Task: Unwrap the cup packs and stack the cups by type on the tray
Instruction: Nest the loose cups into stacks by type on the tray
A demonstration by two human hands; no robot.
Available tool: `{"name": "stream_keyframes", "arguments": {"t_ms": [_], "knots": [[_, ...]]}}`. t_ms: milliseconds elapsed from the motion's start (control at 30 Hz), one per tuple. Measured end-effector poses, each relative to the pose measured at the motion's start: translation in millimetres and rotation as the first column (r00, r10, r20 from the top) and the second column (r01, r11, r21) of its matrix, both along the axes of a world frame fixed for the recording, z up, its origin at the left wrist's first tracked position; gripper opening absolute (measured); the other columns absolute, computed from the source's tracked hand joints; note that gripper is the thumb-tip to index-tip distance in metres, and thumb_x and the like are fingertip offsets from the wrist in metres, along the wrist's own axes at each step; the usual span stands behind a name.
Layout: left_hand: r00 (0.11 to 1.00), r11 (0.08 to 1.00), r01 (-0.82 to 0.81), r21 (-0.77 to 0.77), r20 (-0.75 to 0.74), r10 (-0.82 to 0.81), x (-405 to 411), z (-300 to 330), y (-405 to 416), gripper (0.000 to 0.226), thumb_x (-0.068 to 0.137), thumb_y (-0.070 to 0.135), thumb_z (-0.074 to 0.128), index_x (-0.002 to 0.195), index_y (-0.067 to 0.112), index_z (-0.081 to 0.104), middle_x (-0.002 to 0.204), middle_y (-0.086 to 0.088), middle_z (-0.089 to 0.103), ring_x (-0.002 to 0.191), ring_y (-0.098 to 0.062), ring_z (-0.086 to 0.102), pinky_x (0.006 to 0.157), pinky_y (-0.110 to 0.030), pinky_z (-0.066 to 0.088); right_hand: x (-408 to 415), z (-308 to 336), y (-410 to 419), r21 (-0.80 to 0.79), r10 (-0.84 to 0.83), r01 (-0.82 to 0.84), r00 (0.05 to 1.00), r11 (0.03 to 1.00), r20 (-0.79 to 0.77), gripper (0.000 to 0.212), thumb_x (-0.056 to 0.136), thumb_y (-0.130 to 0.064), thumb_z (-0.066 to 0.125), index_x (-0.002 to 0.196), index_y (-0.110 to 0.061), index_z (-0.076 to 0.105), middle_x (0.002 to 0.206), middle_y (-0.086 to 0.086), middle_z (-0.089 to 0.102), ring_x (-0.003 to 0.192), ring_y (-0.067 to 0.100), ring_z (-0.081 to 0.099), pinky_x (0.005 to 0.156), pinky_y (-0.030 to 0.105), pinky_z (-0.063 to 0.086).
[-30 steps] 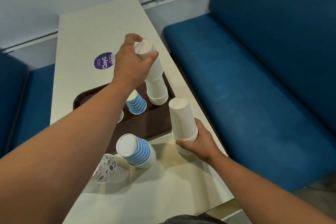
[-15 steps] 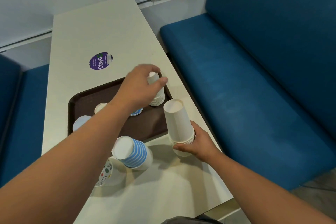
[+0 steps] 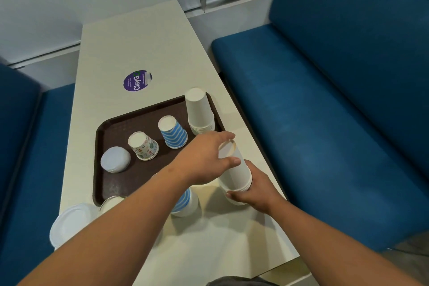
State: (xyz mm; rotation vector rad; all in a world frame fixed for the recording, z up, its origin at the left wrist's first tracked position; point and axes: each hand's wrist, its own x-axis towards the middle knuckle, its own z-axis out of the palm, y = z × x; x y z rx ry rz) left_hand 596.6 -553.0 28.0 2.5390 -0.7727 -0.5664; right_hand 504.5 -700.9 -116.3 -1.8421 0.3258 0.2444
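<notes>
While both forearms reach in from the bottom of the view, the two hands meet on one stack of plain white cups [image 3: 236, 169] that stands upside down on the desk [image 3: 139, 37], just off the near right corner of the brown tray [image 3: 111, 183]. The left hand [image 3: 204, 160] comes across from the left, wrist raised, with thumb and fingers curled round the upper end of that stack. The right hand [image 3: 257, 189] sits low beside the desk's right edge, fingers wrapped round the stack's base where the rims show. On the tray a second, taller white stack [image 3: 199, 111] stands inverted in the far right corner; nearer the middle stand a blue-striped cup [image 3: 173, 132] and a patterned cup [image 3: 143, 146], both upside down and apart from each other, and a small white lid-like round [image 3: 115, 159] lies at the left. Another blue-striped cup [image 3: 185, 202] stands on the desk just in front of the tray, partly hidden under the left forearm. A white round item [image 3: 69, 223] rests at the desk's near left edge. A purple sticker [image 3: 137, 81] lies beyond the tray, and blue bench seats [image 3: 325, 100] flank the desk.
</notes>
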Motion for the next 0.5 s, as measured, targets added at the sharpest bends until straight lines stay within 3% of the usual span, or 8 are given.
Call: {"name": "stream_keyframes", "arguments": {"t_ms": [233, 333, 400, 500], "knots": [[0.985, 0.986, -0.150, -0.077, 0.069, 0.155, 0.7, 5.0, -2.1, 0.067, 0.083, 0.050, 0.069, 0.141, 0.027, 0.047, 0.140, 0.004, 0.053, 0.129, -0.015, 0.047, 0.105, -0.028, 0.036, -0.4, -1.9, 2.1, 0.021, -0.031, 0.031, 1.000, 0.999, 0.002, 0.073, 0.055, -0.045, 0.086, 0.120, -0.045, 0.052, 0.112, -0.017, 0.066, 0.102, 0.005, 0.062, 0.089, 0.038, 0.055], [0.976, 0.968, -0.213, -0.132, 0.008, 0.216, 0.5, 8.1, -2.0, 0.071, 0.074, 0.052, 0.076, 0.135, 0.029, 0.048, 0.128, 0.008, 0.058, 0.117, -0.014, 0.054, 0.094, -0.025, 0.043, -1.5, -1.6, 1.8, 0.019, -0.025, 0.025, 1.000, 1.000, 0.001, 0.072, 0.056, -0.044, 0.087, 0.119, -0.047, 0.052, 0.111, -0.019, 0.066, 0.100, 0.003, 0.062, 0.088, 0.036, 0.055], [0.977, 0.965, -0.214, -0.149, -0.036, 0.211, -1.9, 7.5, 0.6, 0.070, 0.068, 0.050, 0.081, 0.128, 0.030, 0.049, 0.119, 0.011, 0.060, 0.108, -0.011, 0.056, 0.089, -0.024, 0.045, -2.0, -1.4, 1.7, 0.011, -0.028, 0.028, 1.000, 1.000, 0.003, 0.072, 0.057, -0.043, 0.087, 0.119, -0.048, 0.051, 0.110, -0.019, 0.066, 0.100, 0.002, 0.062, 0.088, 0.035, 0.055], [0.987, 0.975, -0.159, -0.155, -0.045, 0.154, -2.5, 5.2, 6.3, 0.067, 0.069, 0.040, 0.083, 0.128, 0.031, 0.052, 0.119, 0.012, 0.060, 0.109, -0.009, 0.057, 0.093, -0.025, 0.047, -1.6, -1.0, 1.5, -0.015, -0.030, 0.030, 1.000, 0.999, 0.009, 0.073, 0.058, -0.039, 0.089, 0.118, -0.050, 0.050, 0.110, -0.020, 0.066, 0.100, 0.001, 0.061, 0.087, 0.033, 0.054]]}}
